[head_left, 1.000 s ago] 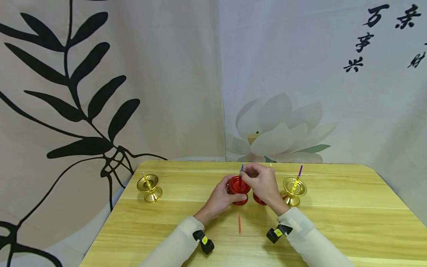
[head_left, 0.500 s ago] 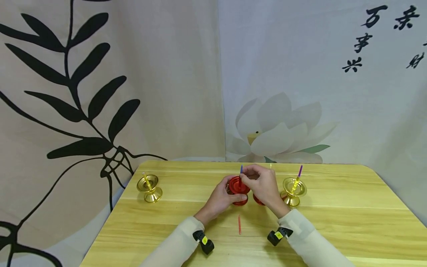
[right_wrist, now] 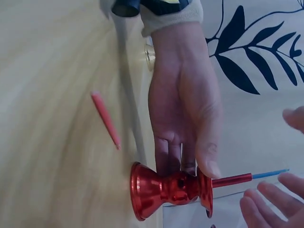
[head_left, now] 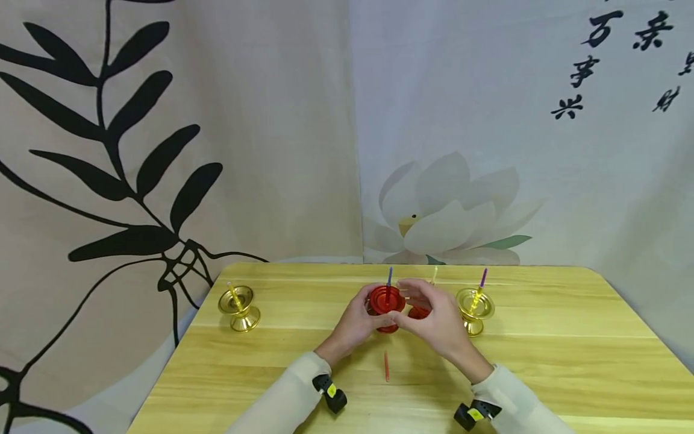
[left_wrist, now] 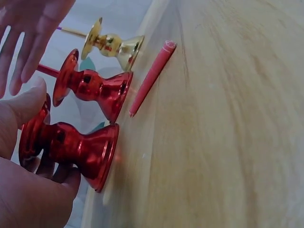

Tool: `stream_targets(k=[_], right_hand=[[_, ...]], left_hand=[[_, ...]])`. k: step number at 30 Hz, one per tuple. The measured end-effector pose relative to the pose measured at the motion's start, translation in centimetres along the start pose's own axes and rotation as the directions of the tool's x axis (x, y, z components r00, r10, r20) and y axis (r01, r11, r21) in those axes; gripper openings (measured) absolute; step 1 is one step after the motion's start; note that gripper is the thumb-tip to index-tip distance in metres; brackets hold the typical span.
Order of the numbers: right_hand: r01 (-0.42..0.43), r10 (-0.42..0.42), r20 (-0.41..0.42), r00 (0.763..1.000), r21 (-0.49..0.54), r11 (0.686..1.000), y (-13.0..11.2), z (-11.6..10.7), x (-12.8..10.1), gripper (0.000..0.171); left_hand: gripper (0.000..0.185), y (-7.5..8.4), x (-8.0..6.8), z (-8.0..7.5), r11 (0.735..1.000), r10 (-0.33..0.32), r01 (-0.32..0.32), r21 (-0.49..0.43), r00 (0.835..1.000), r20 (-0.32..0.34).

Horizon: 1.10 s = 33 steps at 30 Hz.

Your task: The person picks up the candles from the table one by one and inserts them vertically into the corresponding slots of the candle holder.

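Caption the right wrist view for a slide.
Left hand grips a red candle holder with its candle on a wooden table; a loose red candle lies nearby.

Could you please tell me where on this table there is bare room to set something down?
The table is bare to the right of the right gold holder, and between the left gold holder and the left hand. The middle is crowded: both hands, with the right hand, two red holders and a loose red candle.
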State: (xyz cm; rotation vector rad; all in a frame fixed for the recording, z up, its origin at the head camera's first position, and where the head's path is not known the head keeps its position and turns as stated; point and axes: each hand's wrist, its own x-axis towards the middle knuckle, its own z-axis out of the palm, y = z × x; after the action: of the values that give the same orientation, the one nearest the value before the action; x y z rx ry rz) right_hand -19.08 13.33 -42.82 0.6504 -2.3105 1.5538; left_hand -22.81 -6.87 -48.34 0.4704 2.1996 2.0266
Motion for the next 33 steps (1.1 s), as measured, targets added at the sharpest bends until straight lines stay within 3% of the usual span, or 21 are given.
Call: stream_targets(k=[4, 8, 12, 16, 19, 26, 30, 33], right_hand=[[0.015, -0.014, 0.045, 0.999, -0.019, 1.0, -0.4, -0.3, -1.4, 0.059], [0.024, -0.015, 0.093, 0.996, -0.098, 0.995, -0.5, -0.4, -2.9, 0.063], [0.034, -0.013, 0.112, 0.994, -0.181, 0.983, -0.2, -0.4, -4.2, 0.063], [0.024, -0.003, 0.146, 0.989, -0.139, 0.99, 0.5, -0.2, -5.0, 0.061], [0.001, 0.024, 0.187, 0.982, -0.135, 0.991, 1.0, 0.1, -5.5, 0.065], [-0.014, 0.083, 0.273, 0.959, -0.246, 0.969, 2.3, 1.0, -6.1, 0.079], [0.028, 0.051, 0.297, 0.953, -0.257, 0.966, 2.9, 1.5, -6.0, 0.076], [0.044, 0.038, 0.311, 0.95, -0.252, 0.967, 3.1, 1.6, -5.8, 0.073]], left_hand=[[0.081, 0.2, -0.5, -0.3, 1.0, -0.026, 0.026, -0.001, 1.0, 0.003], [0.089, 1.0, -2.0, -1.5, 0.996, -0.084, 0.084, 0.026, 0.996, 0.002], [0.09, 2.1, -4.0, -3.3, 0.994, -0.086, 0.086, 0.061, 0.996, -0.003], [0.091, 3.4, -6.2, -5.4, 0.995, -0.082, 0.083, 0.059, 0.996, -0.023], [0.091, 4.3, -8.0, -6.9, 0.994, -0.093, 0.096, 0.052, 0.994, -0.05], [0.085, 6.1, -11.8, -10.5, 0.992, -0.102, 0.11, 0.054, 0.986, -0.128], [0.076, 6.8, -13.4, -12.4, 0.994, -0.072, 0.091, 0.067, 0.968, -0.241], [0.067, 7.1, -14.1, -13.8, 0.997, -0.039, 0.063, 0.051, 0.926, -0.375]])
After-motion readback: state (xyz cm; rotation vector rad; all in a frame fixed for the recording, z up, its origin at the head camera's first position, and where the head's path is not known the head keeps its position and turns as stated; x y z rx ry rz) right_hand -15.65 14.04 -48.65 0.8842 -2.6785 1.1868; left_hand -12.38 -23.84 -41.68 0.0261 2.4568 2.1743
